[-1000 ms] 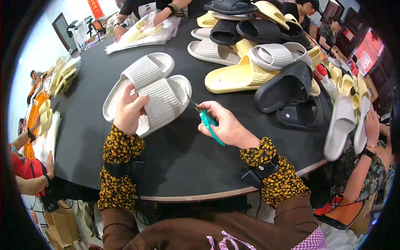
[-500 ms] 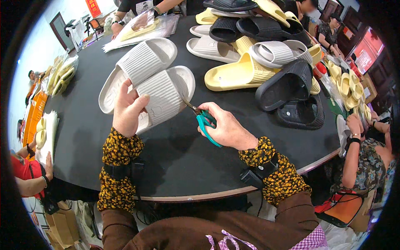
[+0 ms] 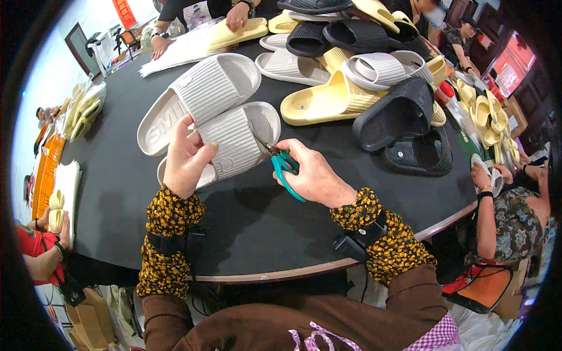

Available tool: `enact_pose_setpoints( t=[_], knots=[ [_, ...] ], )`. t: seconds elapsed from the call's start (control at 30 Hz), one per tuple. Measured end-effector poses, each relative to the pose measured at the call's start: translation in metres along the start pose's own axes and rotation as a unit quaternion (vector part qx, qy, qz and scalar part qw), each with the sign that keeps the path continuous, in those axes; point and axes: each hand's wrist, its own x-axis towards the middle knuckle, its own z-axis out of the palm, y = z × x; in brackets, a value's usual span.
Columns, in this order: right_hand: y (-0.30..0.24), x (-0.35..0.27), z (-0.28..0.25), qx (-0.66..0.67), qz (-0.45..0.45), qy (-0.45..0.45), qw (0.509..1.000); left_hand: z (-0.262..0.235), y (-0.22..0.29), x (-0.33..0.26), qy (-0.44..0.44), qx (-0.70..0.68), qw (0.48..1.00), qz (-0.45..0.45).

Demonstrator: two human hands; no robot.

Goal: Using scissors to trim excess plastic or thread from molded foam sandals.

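Observation:
A pair of light grey ribbed slippers tilts above the dark table in front of me. My left hand (image 3: 188, 159) grips the nearer slipper (image 3: 234, 142) at the edge of its strap, fingers bent and thumb on top. The farther slipper (image 3: 213, 85) lies alongside it. Small scissors with teal handles (image 3: 285, 173) are held in my right hand (image 3: 319, 176). Their short blades touch or nearly touch the right edge of the nearer slipper's strap; the exact contact is too small to make out.
A heap of black (image 3: 394, 111), yellow (image 3: 328, 100) and grey slippers (image 3: 293, 65) rises at the back right of the table (image 3: 263, 234). Co-workers handle slippers at the far edge and both sides. White bags (image 3: 184, 51) lie at the far left; bagged yellow slippers (image 3: 88, 111) stand beyond.
The grey slippers have turned slightly and shifted a little to the right. My scissors stay at the strap edge. Across the table, a co-worker's hand now rests on a yellow slipper over the bags.

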Motion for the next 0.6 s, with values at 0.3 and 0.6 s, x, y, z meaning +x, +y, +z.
enact_pose_setpoints(
  t=[0.3,0.6],
  knots=[
    [0.0044,0.0007,0.001,-0.03,-0.031,-0.005,0.999,-0.001,0.0012,-0.0019,-0.013,0.026,0.999,-0.027],
    [0.0052,0.0011,-0.0006,-0.03,-0.038,0.003,0.999,0.002,0.0012,-0.0012,-0.003,0.016,0.999,-0.032]
  ],
)
